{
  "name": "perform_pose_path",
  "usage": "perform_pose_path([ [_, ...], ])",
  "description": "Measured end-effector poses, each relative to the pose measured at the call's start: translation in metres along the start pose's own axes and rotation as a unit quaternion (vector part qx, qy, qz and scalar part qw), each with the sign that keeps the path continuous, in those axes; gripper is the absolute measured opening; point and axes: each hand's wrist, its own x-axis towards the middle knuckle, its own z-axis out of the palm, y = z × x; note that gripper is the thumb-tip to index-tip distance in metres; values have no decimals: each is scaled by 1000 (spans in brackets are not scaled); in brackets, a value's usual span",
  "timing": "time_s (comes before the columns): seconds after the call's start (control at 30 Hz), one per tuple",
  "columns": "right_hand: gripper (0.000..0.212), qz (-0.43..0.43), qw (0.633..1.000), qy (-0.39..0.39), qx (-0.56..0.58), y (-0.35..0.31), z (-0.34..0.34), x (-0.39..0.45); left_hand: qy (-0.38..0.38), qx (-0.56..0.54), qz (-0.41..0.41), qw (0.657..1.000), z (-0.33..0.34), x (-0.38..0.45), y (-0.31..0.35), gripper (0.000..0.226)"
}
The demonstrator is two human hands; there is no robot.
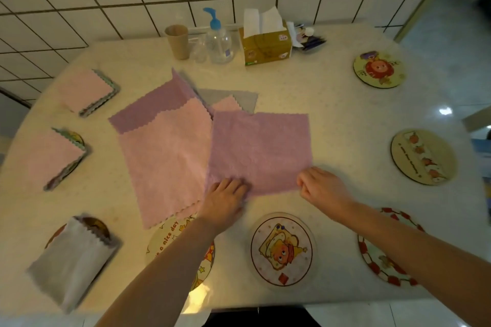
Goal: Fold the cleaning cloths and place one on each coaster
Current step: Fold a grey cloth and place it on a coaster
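Three folded cloths (57,160) already sit on the left coasters, while the left hand (225,198) presses and the right hand (322,188) pinches the near edge of the purple cloth (260,148), still flat on the counter (345,119), with five coasters (282,249) waiting

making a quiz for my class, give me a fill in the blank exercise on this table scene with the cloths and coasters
1. Both hands, the left hand and the right hand, are at the near edge of the flat ____ cloth.
2. The pump bottle has a ____ pump.
3. The tissue box stands to the ____ of the pump bottle.
4. The folded cloth at the near left is ____.

Missing words: purple; blue; right; grey
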Motion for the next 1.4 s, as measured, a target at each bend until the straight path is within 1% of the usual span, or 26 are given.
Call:
perform_pose_path([
  [0.07, 15, 28, 999, 25, 25, 3, -17, 10, 28, -8, -18, 999, -4, 6, -3, 40],
  [0.13, 5, 31, 998, 15, 60, 10, -35, 21, 57, -20, -51, 997, -13, 14, -11, 33],
  [0.2, 14, 31, 994, 40, 101, 17, -51, 26, 92, -64, -78, 991, -24, 21, -21, 31],
  [0.23, 19, 33, 991, 57, 117, 20, -58, 28, 115, -91, -79, 986, -31, 24, -25, 33],
  [0.3, 23, 19, 987, 91, 134, 25, -69, 27, 162, -125, -58, 977, -47, 26, -27, 38],
  [0.37, 24, -14, 985, 104, 135, 28, -76, 15, 173, -138, -19, 975, -60, 22, -22, 41],
  [0.47, 29, -47, 991, 68, 105, 36, -70, -17, 160, -128, 36, 978, -58, 5, -9, 42],
  [0.53, 24, -53, 994, 32, 85, 42, -55, -49, 156, -123, 65, 978, -50, -13, 6, 46],
  [0.6, 20, -50, 995, -8, 83, 48, -32, -83, 126, -125, 90, 980, -39, -34, 22, 46],
  [0.63, 19, -44, 994, -35, 90, 50, -20, -99, 92, -128, 93, 983, -33, -44, 29, 49],
  [0.67, 18, -34, 992, -64, 107, 51, -8, -114, 50, -135, 84, 986, -26, -53, 35, 52],
  [0.7, 13, -13, 986, -95, 134, 51, 1, -126, 7, -144, 57, 988, -20, -62, 40, 53],
  [0.73, 7, 5, 978, -117, 170, 52, 9, -136, -33, -159, 21, 986, -12, -69, 43, 50],
  [0.77, 6, 31, 969, -131, 206, 53, 15, -142, -62, -178, -18, 982, -10, -74, 44, 45],
  [0.8, 8, 58, 960, -133, 240, 56, 20, -145, -73, -215, -55, 972, -9, -77, 44, 39],
  [0.87, 4, 120, 945, -119, 281, 60, 24, -145, -57, -309, -130, 940, -14, -75, 43, 27],
  [0.97, 10, 211, 908, -60, 357, 71, 17, -129, -11, -425, -249, 870, -28, -58, 34, 9],
  [1.0, 12, 234, 893, -32, 382, 74, 13, -122, 6, -461, -281, 842, -33, -51, 32, 2],
  [1.03, 13, 250, 883, -5, 397, 78, 8, -111, 25, -495, -307, 813, -37, -41, 28, 7],
  [1.1, 14, 276, 856, 31, 436, 83, 1, -88, 59, -566, -356, 742, -42, -21, 22, 15],
  [1.13, 13, 293, 838, 44, 458, 87, 0, -75, 69, -584, -373, 718, -42, -9, 19, 17],
  [1.2, 10, 323, 813, 64, 481, 93, 1, -51, 79, -601, -393, 691, -42, 12, 17, 17],
  [1.27, 11, 344, 807, 69, 474, 100, 7, -31, 91, -596, -417, 680, -35, 31, 15, 12],
  [1.33, 11, 361, 810, 63, 458, 104, 15, -17, 105, -562, -445, 689, -29, 43, 14, 12],
  [1.4, 11, 375, 819, 61, 429, 108, 22, -9, 109, -522, -460, 709, -26, 53, 14, 14],
])
